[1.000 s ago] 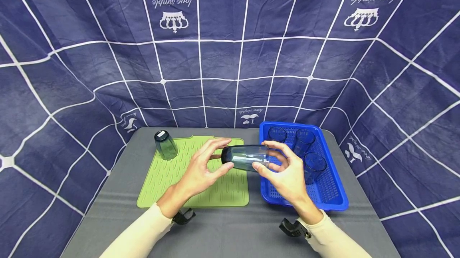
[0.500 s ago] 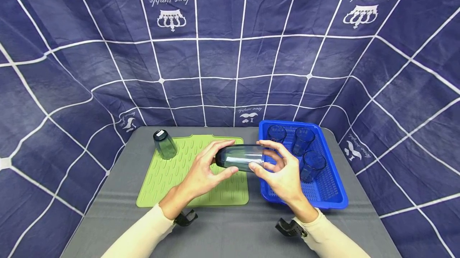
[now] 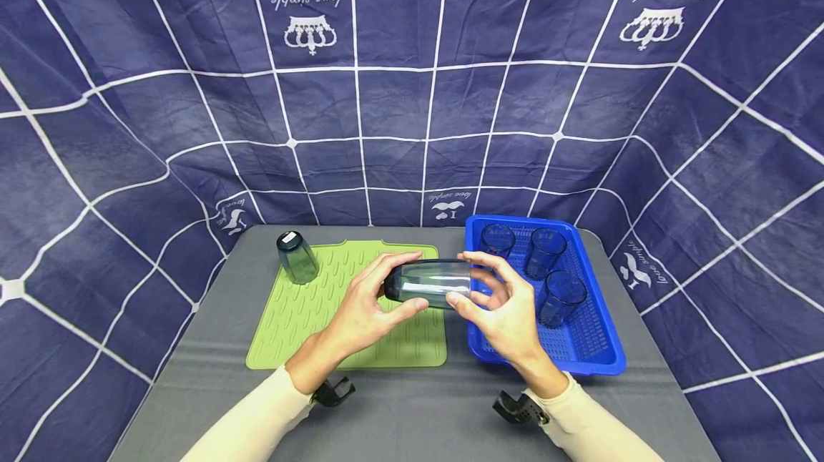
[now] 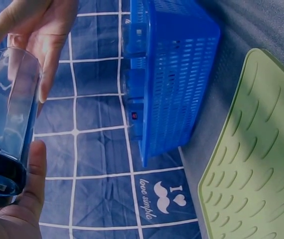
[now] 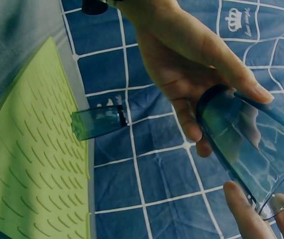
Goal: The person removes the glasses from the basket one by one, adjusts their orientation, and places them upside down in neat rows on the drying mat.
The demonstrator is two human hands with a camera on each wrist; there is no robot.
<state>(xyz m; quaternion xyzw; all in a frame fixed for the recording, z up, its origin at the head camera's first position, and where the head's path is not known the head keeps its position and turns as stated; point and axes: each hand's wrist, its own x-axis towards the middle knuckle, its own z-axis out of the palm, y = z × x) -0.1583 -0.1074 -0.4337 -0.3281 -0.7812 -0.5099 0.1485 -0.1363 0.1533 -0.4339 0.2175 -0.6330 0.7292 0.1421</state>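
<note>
Together, my left hand [image 3: 365,303] and right hand [image 3: 505,306] hold a bluish glass [image 3: 431,282] on its side above the desk [image 3: 425,415], its dark base toward the left, its rim toward the right. Seen from my head, it overlaps the right edge of the green mat [image 3: 290,333], whose far left corner bears an upside-down tumbler [image 3: 300,262]. Three more glasses [image 3: 561,294] stand in the blue basket [image 3: 609,330] nearby.

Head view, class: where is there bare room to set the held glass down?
Free: the green mat in front of the upturned glass; the gray table in front of mat and blue basket. Crowded: the basket's far part, holding three glasses.
</note>
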